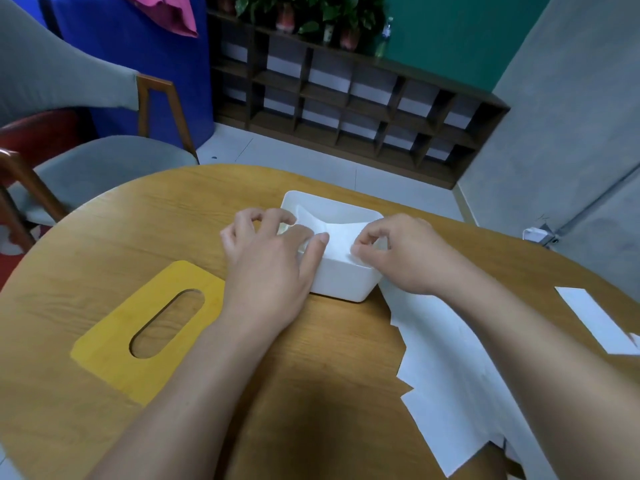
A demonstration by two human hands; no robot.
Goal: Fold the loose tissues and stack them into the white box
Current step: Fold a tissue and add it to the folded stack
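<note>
Both hands settle a folded tissue [337,233] into the white box [341,282] on the wooden table [311,341]. The left hand [273,261] presses it with fingers together, while the right hand [405,258] pinches its edge. Loose tissues [450,375] wait beside the box, apparently within reach, with the yellow slotted lid [138,337] set aside.

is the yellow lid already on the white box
No, the yellow lid lies flat on the table left of the white box, which is open on top.

No legible text, label, brand, number or sign is presented on any surface in the head view.
</note>
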